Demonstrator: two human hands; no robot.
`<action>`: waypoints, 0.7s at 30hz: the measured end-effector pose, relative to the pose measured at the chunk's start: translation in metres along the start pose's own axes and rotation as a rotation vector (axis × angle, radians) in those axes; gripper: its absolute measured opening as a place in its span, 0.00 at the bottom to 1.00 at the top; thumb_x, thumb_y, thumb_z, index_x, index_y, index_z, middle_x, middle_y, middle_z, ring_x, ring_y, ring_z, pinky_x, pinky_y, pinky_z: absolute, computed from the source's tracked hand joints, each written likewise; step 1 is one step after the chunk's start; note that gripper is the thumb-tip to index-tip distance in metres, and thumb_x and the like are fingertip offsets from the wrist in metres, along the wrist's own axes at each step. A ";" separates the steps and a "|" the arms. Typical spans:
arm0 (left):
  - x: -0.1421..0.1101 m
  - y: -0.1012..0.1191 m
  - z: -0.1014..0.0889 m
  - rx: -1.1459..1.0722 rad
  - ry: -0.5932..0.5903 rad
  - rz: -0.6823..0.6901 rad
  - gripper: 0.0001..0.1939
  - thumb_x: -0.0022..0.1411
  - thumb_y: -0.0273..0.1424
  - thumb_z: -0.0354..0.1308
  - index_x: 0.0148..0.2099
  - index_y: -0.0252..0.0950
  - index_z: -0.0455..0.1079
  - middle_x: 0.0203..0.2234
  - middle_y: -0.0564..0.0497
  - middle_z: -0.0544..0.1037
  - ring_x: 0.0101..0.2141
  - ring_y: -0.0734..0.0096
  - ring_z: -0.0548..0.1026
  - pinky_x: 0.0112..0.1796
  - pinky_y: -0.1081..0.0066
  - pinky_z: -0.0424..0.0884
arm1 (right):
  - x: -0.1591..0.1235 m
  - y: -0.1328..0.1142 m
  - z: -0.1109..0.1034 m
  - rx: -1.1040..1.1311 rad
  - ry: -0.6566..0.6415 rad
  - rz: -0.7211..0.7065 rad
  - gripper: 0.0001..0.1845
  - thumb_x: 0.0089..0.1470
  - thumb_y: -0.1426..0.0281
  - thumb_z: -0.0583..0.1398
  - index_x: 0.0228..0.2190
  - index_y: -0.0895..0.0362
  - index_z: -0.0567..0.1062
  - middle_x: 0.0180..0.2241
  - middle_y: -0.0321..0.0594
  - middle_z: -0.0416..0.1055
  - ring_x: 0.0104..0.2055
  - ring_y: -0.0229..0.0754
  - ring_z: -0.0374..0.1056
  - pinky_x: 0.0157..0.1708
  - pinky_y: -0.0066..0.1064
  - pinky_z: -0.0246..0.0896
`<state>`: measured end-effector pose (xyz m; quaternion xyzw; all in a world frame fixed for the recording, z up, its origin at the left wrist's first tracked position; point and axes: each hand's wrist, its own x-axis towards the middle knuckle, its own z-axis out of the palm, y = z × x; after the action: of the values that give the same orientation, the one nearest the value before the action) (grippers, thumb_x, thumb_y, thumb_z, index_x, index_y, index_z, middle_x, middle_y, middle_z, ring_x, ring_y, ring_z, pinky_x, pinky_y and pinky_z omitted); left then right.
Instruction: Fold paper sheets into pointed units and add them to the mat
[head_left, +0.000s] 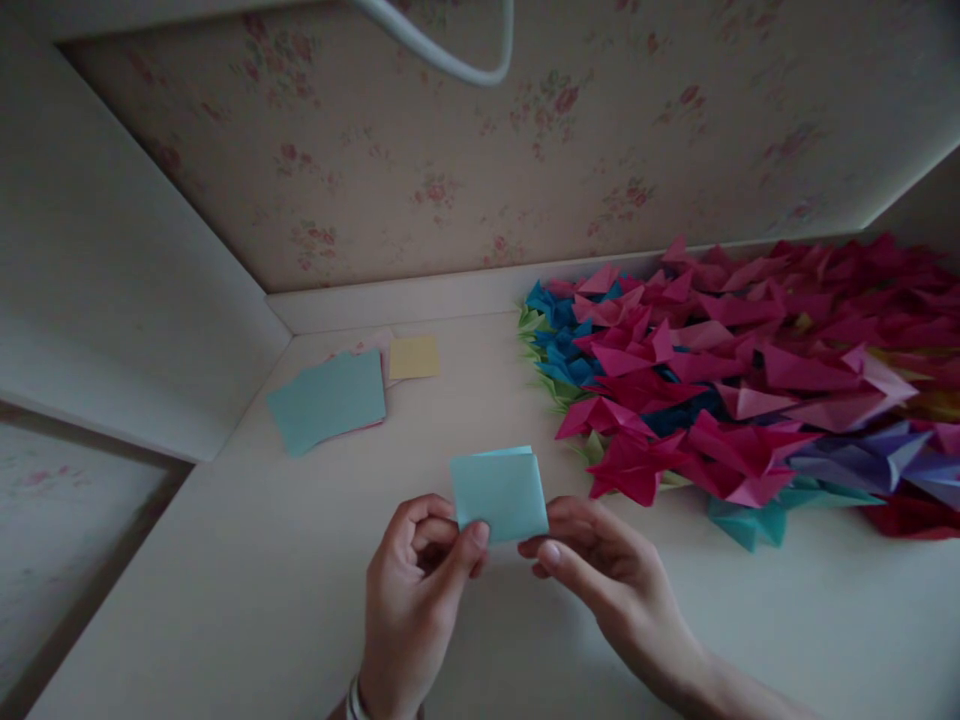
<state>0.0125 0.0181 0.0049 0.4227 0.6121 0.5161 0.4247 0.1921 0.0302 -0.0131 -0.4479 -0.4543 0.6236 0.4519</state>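
A light-blue square of origami paper (pixel 499 495), folded in two, is held up over the table near the middle of the view. Its two layers stand slightly apart along the top edge. My left hand (pixel 424 580) pinches the lower left part, thumb in front and fingers behind. At the lower right corner, my right hand (pixel 600 565) has its curled fingers against the paper's edge, with the thumb just below. Part of the fingers' contact is hidden behind the sheet.
A stack of light-blue paper sheets (pixel 334 400) lies at the left, beside a small yellow paper square (pixel 414 357). Many folded paper pieces (pixel 720 390) in pink, blue, green and purple cover the right side. A white cable (pixel 442 62) hangs before the flowered wall (pixel 465 190).
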 end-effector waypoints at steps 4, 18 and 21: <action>-0.002 0.001 0.000 0.001 -0.025 0.009 0.13 0.57 0.34 0.68 0.39 0.38 0.67 0.19 0.57 0.79 0.22 0.71 0.80 0.27 0.77 0.75 | -0.001 0.003 0.000 -0.136 0.033 0.019 0.14 0.53 0.58 0.67 0.27 0.57 0.80 0.24 0.39 0.77 0.27 0.40 0.72 0.27 0.27 0.66; -0.003 -0.004 -0.002 0.005 -0.069 -0.014 0.12 0.60 0.35 0.66 0.41 0.38 0.66 0.20 0.57 0.79 0.23 0.72 0.79 0.28 0.77 0.75 | 0.000 -0.001 0.009 0.121 0.090 0.021 0.10 0.53 0.63 0.69 0.29 0.56 0.77 0.24 0.35 0.77 0.28 0.38 0.75 0.31 0.24 0.70; -0.003 -0.005 -0.003 -0.030 -0.099 -0.045 0.14 0.61 0.35 0.65 0.45 0.38 0.66 0.21 0.57 0.79 0.25 0.71 0.79 0.30 0.75 0.76 | 0.001 -0.003 0.007 0.025 0.061 -0.016 0.09 0.52 0.62 0.68 0.32 0.55 0.80 0.27 0.37 0.79 0.29 0.38 0.75 0.30 0.23 0.69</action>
<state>0.0102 0.0142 0.0009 0.4274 0.5918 0.4941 0.4722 0.1858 0.0305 -0.0090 -0.4574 -0.4361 0.6117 0.4758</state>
